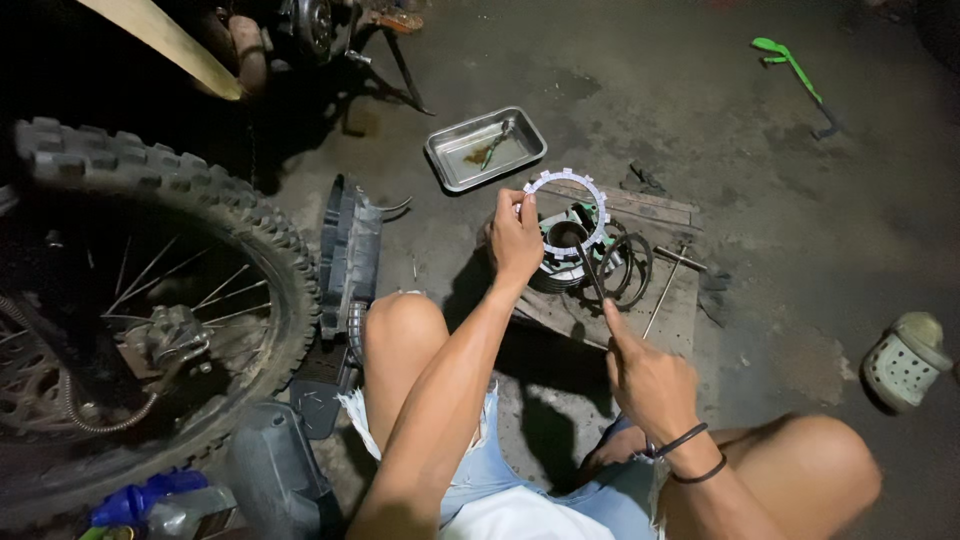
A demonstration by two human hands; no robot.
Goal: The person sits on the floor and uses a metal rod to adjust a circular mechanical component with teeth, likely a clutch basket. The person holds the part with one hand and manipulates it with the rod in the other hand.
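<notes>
One toothed ring (566,212) is lifted clear in my left hand (515,240) (more stay stacked in the drum (572,252)), while my right hand (648,380) grips a thin rod (592,272).

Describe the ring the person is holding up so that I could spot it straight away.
Start at the big knobby motorcycle wheel on the left, then look right to the wooden board on the concrete floor in front of the person's knees. Above the round metal part on that board, the left hand pinches a thin, pale flat ring. Its outer edge has small square tabs, unlike the plain dark rings lying on the board.
</notes>
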